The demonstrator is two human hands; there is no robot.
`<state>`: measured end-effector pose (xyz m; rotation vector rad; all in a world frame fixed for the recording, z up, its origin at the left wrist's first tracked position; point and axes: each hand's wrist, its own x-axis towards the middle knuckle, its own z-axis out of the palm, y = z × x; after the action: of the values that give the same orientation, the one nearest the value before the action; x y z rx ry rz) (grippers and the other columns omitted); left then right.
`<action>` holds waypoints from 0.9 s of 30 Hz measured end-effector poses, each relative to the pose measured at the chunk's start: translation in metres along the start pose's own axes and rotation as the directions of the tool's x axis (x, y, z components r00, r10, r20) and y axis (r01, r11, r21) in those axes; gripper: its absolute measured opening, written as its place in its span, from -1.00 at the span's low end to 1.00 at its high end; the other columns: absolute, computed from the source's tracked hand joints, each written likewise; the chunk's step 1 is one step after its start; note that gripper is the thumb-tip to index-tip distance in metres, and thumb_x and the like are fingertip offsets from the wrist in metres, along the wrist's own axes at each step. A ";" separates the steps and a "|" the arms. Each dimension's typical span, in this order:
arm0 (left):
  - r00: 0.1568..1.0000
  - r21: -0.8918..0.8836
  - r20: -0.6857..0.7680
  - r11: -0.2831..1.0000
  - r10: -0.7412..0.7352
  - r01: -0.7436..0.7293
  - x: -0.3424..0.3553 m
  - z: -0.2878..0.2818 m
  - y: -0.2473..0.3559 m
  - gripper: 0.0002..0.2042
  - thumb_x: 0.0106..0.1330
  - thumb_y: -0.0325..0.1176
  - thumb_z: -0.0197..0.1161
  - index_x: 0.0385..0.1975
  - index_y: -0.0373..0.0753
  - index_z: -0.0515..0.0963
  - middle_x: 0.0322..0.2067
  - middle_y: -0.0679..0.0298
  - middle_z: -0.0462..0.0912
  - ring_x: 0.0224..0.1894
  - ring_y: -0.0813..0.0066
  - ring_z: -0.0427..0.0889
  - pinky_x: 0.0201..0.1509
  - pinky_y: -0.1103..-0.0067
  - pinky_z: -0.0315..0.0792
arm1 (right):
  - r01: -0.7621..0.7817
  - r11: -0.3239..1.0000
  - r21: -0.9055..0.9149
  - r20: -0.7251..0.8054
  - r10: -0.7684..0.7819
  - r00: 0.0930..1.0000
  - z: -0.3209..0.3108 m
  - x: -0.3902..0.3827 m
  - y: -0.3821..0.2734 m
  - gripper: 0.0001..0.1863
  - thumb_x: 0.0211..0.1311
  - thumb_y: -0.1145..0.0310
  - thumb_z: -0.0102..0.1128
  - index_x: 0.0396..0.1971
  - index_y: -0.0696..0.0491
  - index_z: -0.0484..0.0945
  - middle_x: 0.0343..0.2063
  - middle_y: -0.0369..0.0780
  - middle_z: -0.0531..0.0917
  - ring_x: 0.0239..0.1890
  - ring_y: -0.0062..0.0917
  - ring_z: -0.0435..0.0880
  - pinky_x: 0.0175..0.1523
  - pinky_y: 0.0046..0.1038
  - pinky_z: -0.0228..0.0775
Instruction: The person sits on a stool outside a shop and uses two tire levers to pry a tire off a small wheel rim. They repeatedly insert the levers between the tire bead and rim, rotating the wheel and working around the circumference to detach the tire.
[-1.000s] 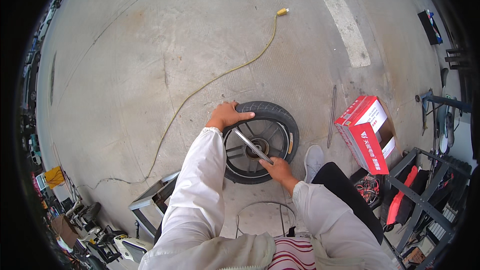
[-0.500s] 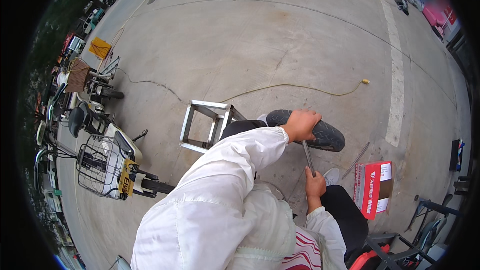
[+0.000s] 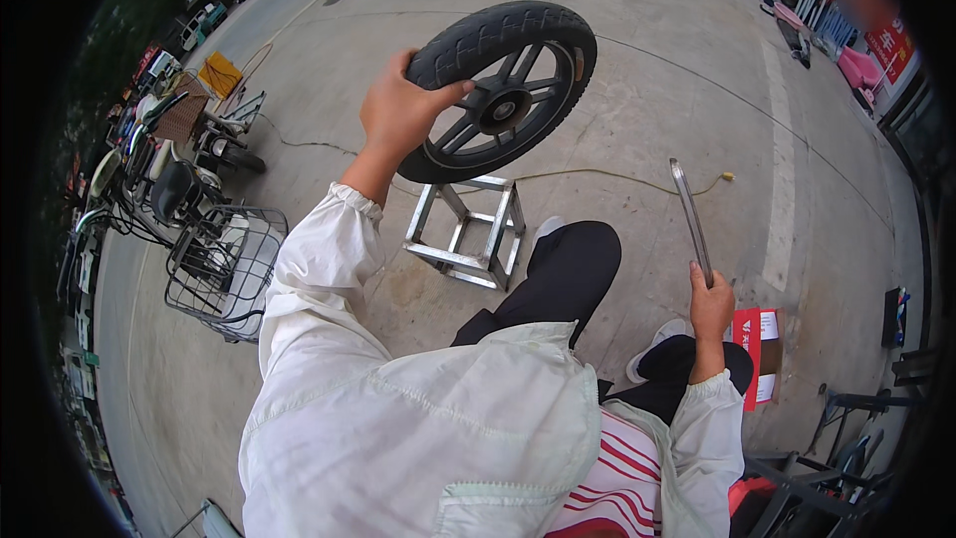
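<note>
My left hand (image 3: 403, 110) grips the rim and tire of a black spoked wheel (image 3: 548, 92), lifted high and tilted, its hub facing me; its fingertips go behind the tire. Below and behind the wheel stands an open cubic metal frame (image 3: 468, 261) on the concrete. My right hand (image 3: 711, 299) is closed round the lower end of a long silver metal bar (image 3: 687, 201), held pointing up and away from me, apart from the wheel. My bent dark-trousered legs (image 3: 553, 289) are between my hands.
A scooter with a wire basket (image 3: 219, 269) and other vehicles line the left. A yellow cable (image 3: 617, 177) runs across the concrete floor (image 3: 677, 90). A red-and-white cardboard box (image 3: 767, 367) and a dark metal rack (image 3: 817, 483) are at right. Signs and assorted goods stand at far right.
My left hand has raised the wheel from near the floor, up and leftward, uncovering the metal frame. My right hand with the bar has moved right and away from the wheel. My view has swung.
</note>
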<state>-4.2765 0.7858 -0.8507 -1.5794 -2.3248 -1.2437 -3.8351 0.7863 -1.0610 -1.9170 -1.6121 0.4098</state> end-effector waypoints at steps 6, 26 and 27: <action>0.994 0.034 -0.014 0.993 -0.110 0.110 -0.055 -0.016 -0.105 -0.40 -0.15 -0.04 0.53 -0.14 -0.28 0.56 -0.34 0.13 0.70 -0.28 0.27 0.69 -0.19 0.46 0.49 | -0.042 0.995 0.096 0.046 0.037 0.998 0.001 -0.015 0.014 -0.48 0.21 -0.02 0.23 -0.62 0.19 0.48 -0.74 -0.15 0.46 -0.65 -0.44 0.37 -0.48 -0.30 0.20; 0.881 0.351 0.440 0.870 0.173 -0.346 -0.021 0.041 -0.105 -0.28 -0.09 -0.08 0.46 0.16 -0.10 0.41 -0.18 0.13 0.63 -0.13 0.12 0.63 -0.09 0.30 0.51 | -0.031 0.837 0.547 0.318 -0.173 0.932 0.027 -0.031 -0.121 -0.59 0.20 0.19 0.33 -0.66 0.13 0.40 -0.70 -0.45 0.25 -0.58 -0.76 0.16 -0.53 -0.51 0.02; 0.859 0.403 0.496 0.844 0.123 -0.354 -0.014 0.050 -0.098 -0.31 -0.09 -0.10 0.46 0.14 -0.08 0.44 -0.19 0.14 0.64 -0.14 0.12 0.63 -0.10 0.31 0.51 | -0.035 0.829 0.559 0.333 -0.185 0.925 0.029 -0.033 -0.125 -0.59 0.20 0.20 0.34 -0.66 0.14 0.40 -0.70 -0.45 0.25 -0.58 -0.75 0.16 -0.53 -0.52 0.02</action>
<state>-4.3310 0.7936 -0.9474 -2.0301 -2.2949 -0.2008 -3.9569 0.7720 -1.0114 -1.3700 -1.5561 1.1385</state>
